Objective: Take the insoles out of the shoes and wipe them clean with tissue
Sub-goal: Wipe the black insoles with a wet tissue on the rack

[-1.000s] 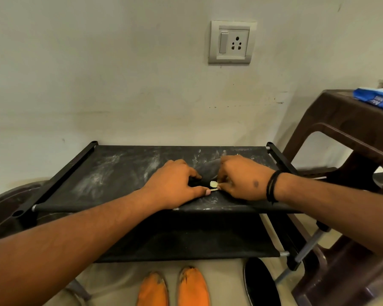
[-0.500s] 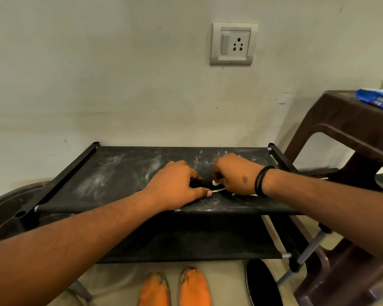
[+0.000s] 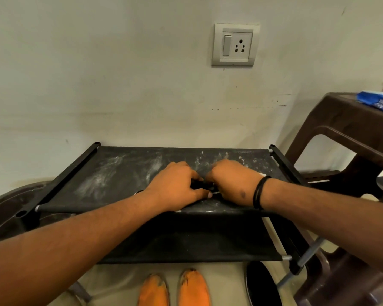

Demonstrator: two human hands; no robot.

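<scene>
You had both hands, left hand (image 3: 177,186) and right hand (image 3: 234,184), curled together on a small dark thing on the rack (image 3: 111,173), insole unidentifiable, orange shoes (image 3: 175,290) at 6 o'clock; it could slip if your pinch loosened.

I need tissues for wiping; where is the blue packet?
The blue packet lies at the far right of the head view, on top of the brown plastic stool beside the black rack.

Whatever the left hand (image 3: 175,186) and right hand (image 3: 232,182) grip between them stays hidden (fingers cover it); the orange insoles (image 3: 174,288) run off the near edge.
</scene>
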